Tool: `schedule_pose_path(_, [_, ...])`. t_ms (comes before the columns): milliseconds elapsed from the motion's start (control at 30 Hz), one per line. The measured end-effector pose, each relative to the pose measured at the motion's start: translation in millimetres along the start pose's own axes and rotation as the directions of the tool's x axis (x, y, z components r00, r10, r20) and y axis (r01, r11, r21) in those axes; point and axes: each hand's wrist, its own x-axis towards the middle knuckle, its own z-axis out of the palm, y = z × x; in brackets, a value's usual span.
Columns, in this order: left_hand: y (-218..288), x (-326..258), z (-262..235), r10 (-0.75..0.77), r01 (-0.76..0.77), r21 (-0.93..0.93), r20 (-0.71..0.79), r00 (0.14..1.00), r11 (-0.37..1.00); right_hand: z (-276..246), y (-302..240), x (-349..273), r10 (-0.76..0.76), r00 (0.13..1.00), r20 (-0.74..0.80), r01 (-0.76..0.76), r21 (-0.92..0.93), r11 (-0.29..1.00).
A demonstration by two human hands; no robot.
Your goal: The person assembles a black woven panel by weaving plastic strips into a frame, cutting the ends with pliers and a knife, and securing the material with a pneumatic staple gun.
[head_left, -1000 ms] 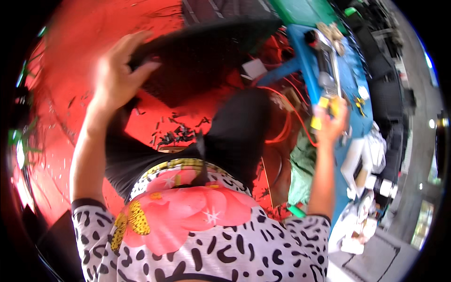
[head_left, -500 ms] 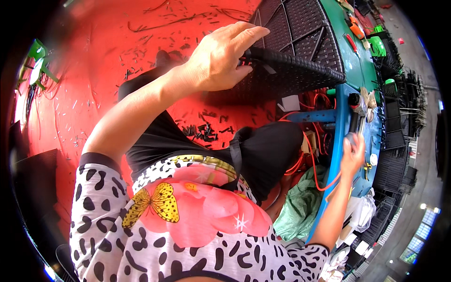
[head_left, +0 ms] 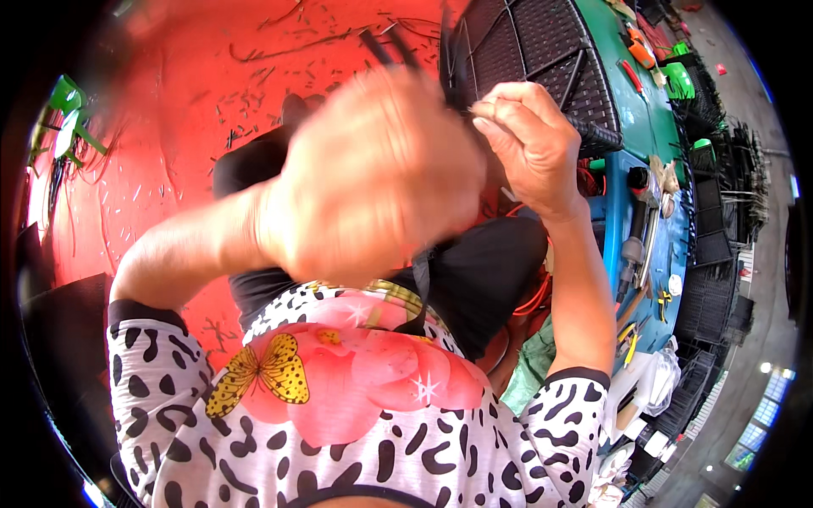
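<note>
A dark-brown woven wicker piece [head_left: 542, 46] lies just beyond a person's hands, its near rim running crosswise behind the nearer right hand [head_left: 529, 144], thumb and fingertips pinched together beside a blurred black strand [head_left: 456, 85]. The motion-blurred left hand [head_left: 381, 178] hangs farther left, its grip impossible to tell. A blue plastic tabletop [head_left: 621, 190] flanks the right forearm.

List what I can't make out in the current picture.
All in the head view:
Left hand: blurred; its fingertips are hidden behind its own back.
Right hand: what it pinches, if anything, is too small to tell.
Dark strips: blurred; lower ends hidden by the left hand.
Woven panel: cut off by the upper edge.
</note>
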Motion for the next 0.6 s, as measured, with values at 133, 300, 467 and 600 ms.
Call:
schedule_pose_path(133, [21.2, -28.6, 19.6, -0.061, 0.092, -0.128, 0.228, 0.972, 0.988, 5.2, -4.5, 4.8, 0.038, 0.999, -0.023, -0.036, 0.076, 0.996])
schedule_pose_path(300, [10.9, -33.5, 30.5, -0.089, 0.142, -0.104, 0.398, 0.913, 0.984, 4.3, -0.1, 14.7, 0.119, 0.993, 0.014, -0.119, 0.191, 0.974])
schedule_pose_path(467, [-39.9, -16.5, 41.8, -0.099, 0.057, 0.186, 0.226, 0.969, 0.981, 7.7, 5.3, 10.9, 0.217, 0.976, -0.021, -0.206, 0.243, 0.948])
schedule_pose_path(600, [-52.7, -20.3, 44.0, -0.378, 0.305, 0.34, 0.175, 0.909, 0.89, 8.1, 5.0, 9.0, 0.25, 0.968, -0.014, -0.235, 0.295, 0.926])
